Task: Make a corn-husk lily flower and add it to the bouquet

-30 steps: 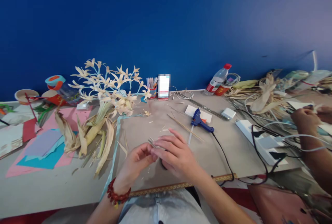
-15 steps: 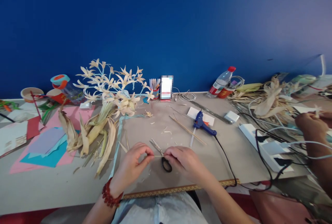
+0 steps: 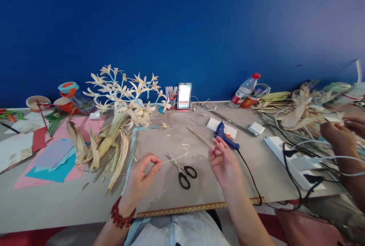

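Note:
My left hand [image 3: 141, 175], with a red bead bracelet at the wrist, pinches one end of a thin pale husk strip [image 3: 176, 154] that curls up over the table. My right hand [image 3: 224, 160] is lifted off the table, fingers loosely apart, holding nothing, close to the blue glue gun [image 3: 225, 136]. Black-handled scissors [image 3: 182, 170] lie open on the grey table [image 3: 71, 200] between my hands. A thin wooden stick [image 3: 199, 136] lies just beyond my right hand.
Dried corn husks [image 3: 102, 145] and a husk-flower spray [image 3: 125, 94] lie at the left, beside coloured paper sheets [image 3: 54, 156]. A water bottle [image 3: 243, 88], a power strip [image 3: 291, 158] with cables and more husks [image 3: 293, 109] are at the right. Another person's hands [image 3: 339, 132] work at the far right.
My right hand let go of the scissors and strip and rose toward the glue gun. The scissors now lie on the table. My left hand keeps the strip.

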